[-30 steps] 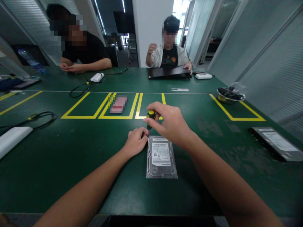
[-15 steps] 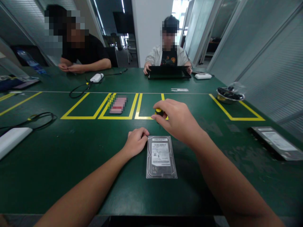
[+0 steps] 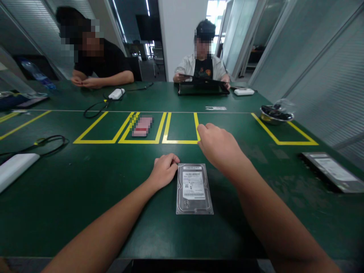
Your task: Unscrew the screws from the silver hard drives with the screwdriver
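Note:
In front of me a silver hard drive with a white label lies flat on the green table. My left hand rests on the table with curled fingers, its fingertips pressed to the drive's far left corner. Above and beyond the drive's far right corner, my right hand is closed with its back towards me. Its fingertips are hidden, and so is the small yellow-and-black screwdriver that showed in them earlier.
Yellow tape marks boxes farther out; a pink phone-like object lies in one. At right are another drive and a metal bowl of dark items. White power strips with cables lie left. Two people sit opposite, one holding a black panel.
My right hand has rolled over and shifted slightly right, hiding the screwdriver from view. My left hand and the hard drive stay practically still. The person opposite has lifted part of the black panel.

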Tool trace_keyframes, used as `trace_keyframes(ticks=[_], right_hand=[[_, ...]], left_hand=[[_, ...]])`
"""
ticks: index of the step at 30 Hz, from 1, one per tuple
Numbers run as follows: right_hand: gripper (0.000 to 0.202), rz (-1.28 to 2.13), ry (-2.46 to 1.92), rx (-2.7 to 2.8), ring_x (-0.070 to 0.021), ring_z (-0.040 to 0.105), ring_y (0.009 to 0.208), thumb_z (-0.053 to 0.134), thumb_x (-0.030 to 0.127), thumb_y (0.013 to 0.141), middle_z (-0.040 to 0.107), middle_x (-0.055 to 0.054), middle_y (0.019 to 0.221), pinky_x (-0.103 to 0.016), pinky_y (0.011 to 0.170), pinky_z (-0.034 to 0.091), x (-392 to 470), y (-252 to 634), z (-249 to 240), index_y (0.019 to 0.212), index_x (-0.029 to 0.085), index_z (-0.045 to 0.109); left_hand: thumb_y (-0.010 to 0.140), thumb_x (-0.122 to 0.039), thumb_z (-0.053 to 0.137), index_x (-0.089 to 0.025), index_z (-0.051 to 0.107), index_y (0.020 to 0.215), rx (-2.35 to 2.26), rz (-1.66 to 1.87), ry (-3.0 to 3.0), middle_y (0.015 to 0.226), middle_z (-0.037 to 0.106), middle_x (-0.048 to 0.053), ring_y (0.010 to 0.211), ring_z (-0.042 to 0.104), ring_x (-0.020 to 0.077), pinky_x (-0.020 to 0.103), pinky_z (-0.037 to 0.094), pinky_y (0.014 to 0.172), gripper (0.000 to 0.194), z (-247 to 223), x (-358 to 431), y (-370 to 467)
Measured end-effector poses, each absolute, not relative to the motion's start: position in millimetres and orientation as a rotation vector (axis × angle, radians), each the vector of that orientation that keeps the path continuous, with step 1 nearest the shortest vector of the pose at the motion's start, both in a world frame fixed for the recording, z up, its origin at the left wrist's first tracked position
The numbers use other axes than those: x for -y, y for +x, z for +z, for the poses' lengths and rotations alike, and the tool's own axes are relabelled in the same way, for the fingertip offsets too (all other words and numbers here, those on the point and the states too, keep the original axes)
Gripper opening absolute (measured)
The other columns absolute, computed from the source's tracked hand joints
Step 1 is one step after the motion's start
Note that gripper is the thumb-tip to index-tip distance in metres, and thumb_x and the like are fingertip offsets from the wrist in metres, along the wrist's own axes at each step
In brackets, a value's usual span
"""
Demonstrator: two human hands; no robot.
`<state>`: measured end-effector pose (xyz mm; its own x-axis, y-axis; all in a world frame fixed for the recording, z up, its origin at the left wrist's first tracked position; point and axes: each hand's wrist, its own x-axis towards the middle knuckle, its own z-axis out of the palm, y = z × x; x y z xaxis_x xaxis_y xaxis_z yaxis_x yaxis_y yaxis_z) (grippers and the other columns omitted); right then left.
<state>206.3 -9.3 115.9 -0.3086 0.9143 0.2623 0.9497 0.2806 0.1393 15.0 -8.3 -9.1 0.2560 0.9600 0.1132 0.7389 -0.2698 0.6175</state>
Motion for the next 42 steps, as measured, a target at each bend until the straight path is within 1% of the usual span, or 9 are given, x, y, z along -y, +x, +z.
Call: trace_keyframes(ticks=[5, 10, 15, 18, 22, 27, 31, 36, 42], right_hand=[[0.015, -0.370, -1.867, 2.360, -0.0232, 0.066, 0.076, 0.049, 0.012, 0.089, 0.064, -0.013, 0.096, -0.028, 0.054, 0.033, 8, 209, 114, 0.102, 0.014, 0.056], [0.017, -0.370, -1.944, 2.328, -0.0254, 0.067, 0.080, 0.048, 0.011, 0.089, 0.064, -0.014, 0.097, -0.029, 0.056, 0.037, 7, 209, 112, 0.103, 0.012, 0.056], [0.021, -0.327, -1.990, 2.358, -0.0265, 0.068, 0.084, 0.049, 0.013, 0.087, 0.064, -0.015, 0.097, -0.029, 0.062, 0.044, 6, 214, 110, 0.107, 0.011, 0.057], [0.026, -0.282, -2.018, 2.405, -0.0276, 0.068, 0.086, 0.046, 0.012, 0.088, 0.063, -0.017, 0.100, -0.032, 0.065, 0.048, 6, 217, 108, 0.111, 0.010, 0.058], [0.034, -0.127, -2.084, 2.490, -0.0291, 0.068, 0.090, 0.041, 0.009, 0.089, 0.061, -0.018, 0.103, -0.035, 0.070, 0.051, 7, 223, 101, 0.117, 0.011, 0.059], [0.036, 0.033, -2.146, 2.559, -0.0290, 0.069, 0.091, 0.038, 0.007, 0.090, 0.064, -0.018, 0.099, -0.037, 0.071, 0.053, 9, 234, 83, 0.112, 0.015, 0.066], [0.035, 0.112, -2.206, 2.568, -0.0286, 0.070, 0.091, 0.041, 0.007, 0.089, 0.066, -0.018, 0.097, -0.036, 0.071, 0.054, 14, 241, 70, 0.112, 0.015, 0.066], [0.034, 0.086, -2.250, 2.544, -0.0271, 0.070, 0.090, 0.039, 0.004, 0.090, 0.061, -0.019, 0.103, -0.034, 0.071, 0.054, 25, 246, 58, 0.111, 0.012, 0.065], [0.032, 0.025, -2.181, 2.559, -0.0271, 0.070, 0.085, 0.035, 0.005, 0.092, 0.058, -0.017, 0.104, -0.034, 0.067, 0.054, 39, 253, 45, 0.107, 0.012, 0.063]], left_hand=[[0.081, -0.018, 0.047, -0.021, 0.062, 0.083, -1.550, 0.667, 2.083, 0.081, 0.066, 0.001, 0.084, 0.058, 0.0210, 0.033, 0.039, 0.077, 0.015, -8, 9, 15], [0.080, -0.017, 0.048, -0.021, 0.062, 0.083, -1.552, 0.667, 2.066, 0.082, 0.066, 0.001, 0.085, 0.058, 0.0213, 0.033, 0.039, 0.076, 0.015, -7, 9, 16], [0.081, -0.017, 0.048, -0.021, 0.062, 0.083, -1.541, 0.666, 2.089, 0.081, 0.066, 0.000, 0.084, 0.058, 0.0213, 0.033, 0.040, 0.077, 0.015, -7, 9, 15], [0.081, -0.017, 0.048, -0.021, 0.062, 0.083, -1.542, 0.657, 2.088, 0.080, 0.066, 0.000, 0.085, 0.059, 0.0215, 0.033, 0.041, 0.077, 0.015, -7, 10, 15], [0.082, -0.017, 0.048, -0.021, 0.063, 0.084, -1.544, 0.652, 2.078, 0.079, 0.066, 0.000, 0.085, 0.059, 0.0215, 0.033, 0.041, 0.077, 0.015, -7, 10, 15], [0.082, -0.016, 0.048, -0.021, 0.063, 0.084, -1.552, 0.644, 2.077, 0.082, 0.067, 0.000, 0.086, 0.059, 0.0214, 0.033, 0.041, 0.079, 0.016, -5, 11, 17], [0.082, -0.016, 0.047, -0.021, 0.063, 0.083, -1.559, 0.648, 2.071, 0.085, 0.068, 0.001, 0.088, 0.059, 0.0212, 0.033, 0.041, 0.080, 0.017, -3, 12, 17], [0.082, -0.016, 0.047, -0.021, 0.063, 0.084, -1.550, 0.653, 2.073, 0.084, 0.068, 0.001, 0.087, 0.059, 0.0214, 0.033, 0.040, 0.079, 0.016, -3, 12, 16], [0.082, -0.016, 0.047, -0.021, 0.063, 0.084, -1.554, 0.640, 2.071, 0.081, 0.067, 0.001, 0.087, 0.059, 0.0217, 0.033, 0.040, 0.079, 0.017, -3, 12, 16]])
